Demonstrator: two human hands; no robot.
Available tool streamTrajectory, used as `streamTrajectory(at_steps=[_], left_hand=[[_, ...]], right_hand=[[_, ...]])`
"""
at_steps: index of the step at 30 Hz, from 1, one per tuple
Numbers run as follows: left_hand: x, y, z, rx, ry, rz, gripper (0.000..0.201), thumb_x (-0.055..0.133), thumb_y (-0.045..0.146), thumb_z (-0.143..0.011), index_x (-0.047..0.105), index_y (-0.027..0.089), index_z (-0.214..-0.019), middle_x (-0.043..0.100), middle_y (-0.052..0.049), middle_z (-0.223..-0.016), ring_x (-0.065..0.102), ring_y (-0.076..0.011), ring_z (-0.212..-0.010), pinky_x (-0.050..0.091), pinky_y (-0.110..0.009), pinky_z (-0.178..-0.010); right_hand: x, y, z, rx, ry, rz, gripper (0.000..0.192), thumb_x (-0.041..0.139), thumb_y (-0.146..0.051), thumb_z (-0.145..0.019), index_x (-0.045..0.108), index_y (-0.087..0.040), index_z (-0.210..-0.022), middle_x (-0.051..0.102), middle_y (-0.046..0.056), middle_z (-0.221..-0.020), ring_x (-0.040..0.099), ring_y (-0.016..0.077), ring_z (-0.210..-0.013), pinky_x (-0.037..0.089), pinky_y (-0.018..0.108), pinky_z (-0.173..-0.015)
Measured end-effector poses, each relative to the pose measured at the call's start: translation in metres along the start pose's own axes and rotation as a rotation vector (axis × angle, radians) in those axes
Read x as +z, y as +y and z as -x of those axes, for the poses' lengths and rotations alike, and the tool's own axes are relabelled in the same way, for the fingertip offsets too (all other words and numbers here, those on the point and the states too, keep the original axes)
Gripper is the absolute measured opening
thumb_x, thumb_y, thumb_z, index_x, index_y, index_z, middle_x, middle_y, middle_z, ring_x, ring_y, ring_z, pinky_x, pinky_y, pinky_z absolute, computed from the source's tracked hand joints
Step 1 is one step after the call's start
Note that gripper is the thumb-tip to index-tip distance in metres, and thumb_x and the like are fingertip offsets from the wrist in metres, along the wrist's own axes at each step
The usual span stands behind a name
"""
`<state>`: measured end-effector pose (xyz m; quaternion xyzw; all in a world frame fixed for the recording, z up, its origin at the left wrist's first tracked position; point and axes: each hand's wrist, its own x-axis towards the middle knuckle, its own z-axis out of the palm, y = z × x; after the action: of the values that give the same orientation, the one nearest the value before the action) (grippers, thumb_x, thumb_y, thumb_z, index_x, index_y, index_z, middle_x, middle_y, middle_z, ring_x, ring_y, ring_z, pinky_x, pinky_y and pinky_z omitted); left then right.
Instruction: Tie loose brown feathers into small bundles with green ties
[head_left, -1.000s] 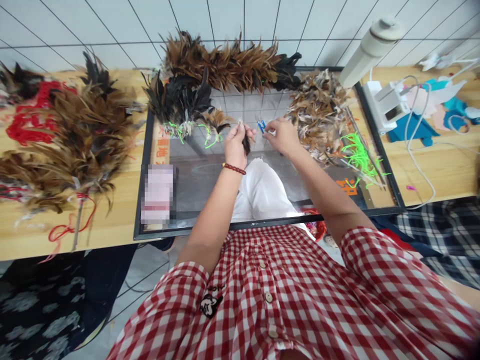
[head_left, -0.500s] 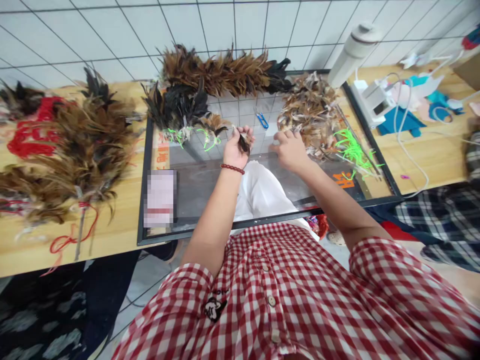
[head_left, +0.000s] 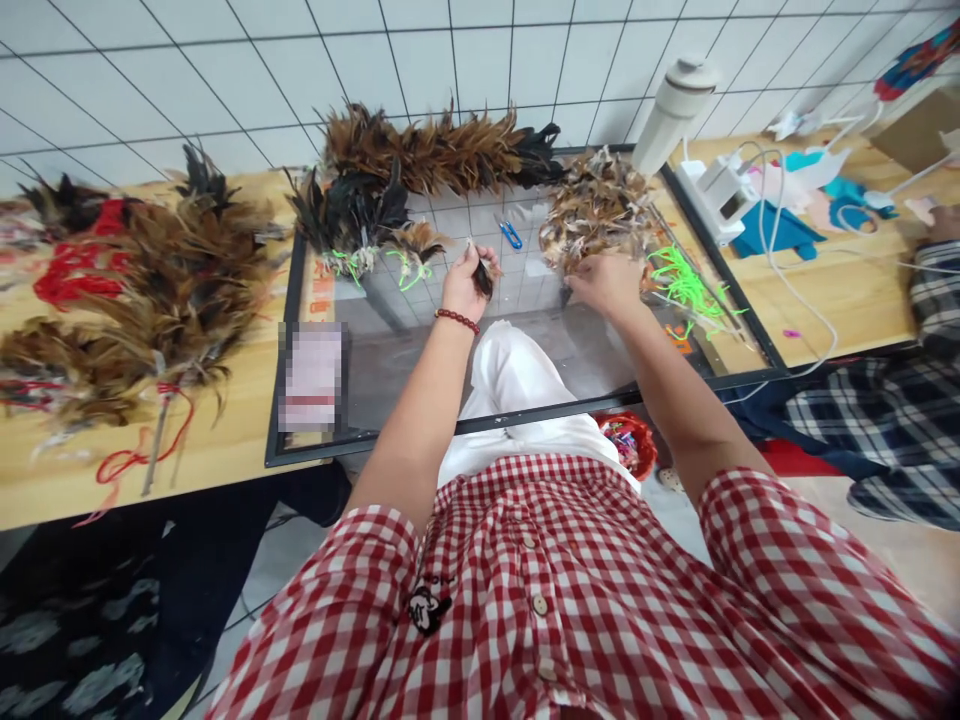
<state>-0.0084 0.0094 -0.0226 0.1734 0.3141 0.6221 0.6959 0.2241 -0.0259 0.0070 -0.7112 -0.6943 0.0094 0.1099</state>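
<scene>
A dark, pale-tipped feather tuft is held by the left hand. At the right hand, finger spread cannot be told.

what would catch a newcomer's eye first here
Probably the red-checked shirt filling the lower middle, then the long row of brown feathers along the far side of the black-framed panel. The bright green strands at the panel's right also stand out. Near the centre, the left hand holds a dark feather tuft, and the right hand is at a mottled feather pile.
</scene>
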Motion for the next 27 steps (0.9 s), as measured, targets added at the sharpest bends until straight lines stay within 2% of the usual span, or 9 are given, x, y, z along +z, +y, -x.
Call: streamTrajectory(at_steps=[3, 6, 9, 11, 14, 17, 21, 24, 27], left_hand=[[-0.001, -0.001, -0.002, 0.003, -0.026, -0.012, 0.037, 0.047, 0.017, -0.107, 0.060, 0.018, -0.072, 0.066, 0.000, -0.075, 0.064, -0.0085, -0.069, 0.055, -0.023, -0.075], [-0.001, -0.001, -0.002, 0.015, -0.036, -0.029, 0.035, 0.050, 0.017, -0.106, 0.060, 0.017, -0.072, 0.066, 0.000, -0.075, 0.064, -0.0084, -0.067, 0.054, -0.023, -0.073], [0.002, -0.001, 0.000, 0.017, -0.026, -0.063, 0.033, 0.050, 0.017, -0.106, 0.059, 0.017, -0.073, 0.066, 0.000, -0.073, 0.063, -0.0077, -0.065, 0.054, -0.022, -0.071], [0.005, 0.000, 0.002, 0.004, 0.002, -0.078, 0.034, 0.048, 0.017, -0.107, 0.058, 0.017, -0.074, 0.064, 0.001, -0.071, 0.062, -0.0067, -0.063, 0.053, -0.020, -0.070], [0.008, 0.002, 0.006, 0.000, 0.012, -0.077, 0.036, 0.047, 0.016, -0.107, 0.057, 0.016, -0.073, 0.063, 0.001, -0.072, 0.062, -0.0065, -0.063, 0.053, -0.021, -0.070], [0.008, 0.003, 0.007, 0.011, -0.008, -0.075, 0.036, 0.047, 0.017, -0.107, 0.058, 0.016, -0.073, 0.063, 0.000, -0.074, 0.062, -0.0072, -0.065, 0.054, -0.022, -0.072], [0.006, 0.001, 0.005, 0.005, 0.000, -0.093, 0.032, 0.050, 0.018, -0.106, 0.059, 0.016, -0.076, 0.062, 0.001, -0.071, 0.063, -0.0062, -0.067, 0.056, -0.021, -0.080], [0.002, -0.002, 0.000, 0.023, -0.005, -0.131, 0.027, 0.056, 0.024, -0.105, 0.060, 0.017, -0.079, 0.064, 0.002, -0.071, 0.067, -0.0063, -0.071, 0.058, -0.019, -0.083], [-0.001, -0.006, -0.003, 0.049, -0.014, -0.178, 0.025, 0.060, 0.027, -0.103, 0.062, 0.017, -0.081, 0.067, 0.001, -0.073, 0.070, -0.0080, -0.075, 0.059, -0.020, -0.084]], right_hand=[[0.002, -0.004, -0.004, -0.034, 0.014, -0.045, 0.027, 0.059, -0.020, -0.087, 0.081, -0.012, -0.100, 0.077, 0.021, -0.113, 0.069, 0.0377, -0.108, 0.050, 0.047, -0.092], [-0.006, 0.002, -0.007, -0.070, 0.018, -0.360, 0.020, 0.058, -0.021, -0.087, 0.077, -0.016, -0.089, 0.077, 0.012, -0.093, 0.069, 0.0272, -0.089, 0.052, 0.037, -0.081], [-0.016, 0.006, -0.012, -0.197, -0.220, -0.635, 0.013, 0.063, -0.027, -0.084, 0.073, -0.019, -0.081, 0.074, 0.004, -0.080, 0.066, 0.0198, -0.077, 0.051, 0.030, -0.073], [-0.020, 0.005, -0.018, -0.263, -0.338, -0.540, 0.007, 0.070, -0.026, -0.076, 0.073, -0.019, -0.076, 0.073, 0.002, -0.074, 0.066, 0.0188, -0.074, 0.050, 0.030, -0.073], [-0.018, -0.002, -0.028, -0.187, -0.138, -0.342, 0.013, 0.073, -0.022, -0.073, 0.080, -0.018, -0.084, 0.074, 0.005, -0.075, 0.066, 0.0217, -0.075, 0.050, 0.033, -0.074], [-0.011, -0.018, -0.032, -0.214, -0.013, -0.411, 0.021, 0.068, -0.023, -0.080, 0.082, -0.017, -0.094, 0.078, 0.008, -0.086, 0.068, 0.0227, -0.080, 0.049, 0.034, -0.077], [0.000, -0.041, -0.021, -0.381, -0.191, -0.486, 0.025, 0.070, -0.037, -0.081, 0.081, -0.014, -0.084, 0.075, 0.006, -0.078, 0.063, 0.0178, -0.072, 0.045, 0.029, -0.071], [0.003, -0.047, -0.008, -0.410, -0.295, -0.359, 0.031, 0.077, -0.048, -0.076, 0.078, -0.017, -0.077, 0.072, 0.004, -0.073, 0.060, 0.0173, -0.070, 0.041, 0.029, -0.067], [0.005, -0.043, -0.004, -0.406, -0.409, -0.324, 0.020, 0.079, -0.038, -0.069, 0.073, -0.019, -0.071, 0.068, 0.001, -0.067, 0.058, 0.0159, -0.067, 0.039, 0.029, -0.067]])
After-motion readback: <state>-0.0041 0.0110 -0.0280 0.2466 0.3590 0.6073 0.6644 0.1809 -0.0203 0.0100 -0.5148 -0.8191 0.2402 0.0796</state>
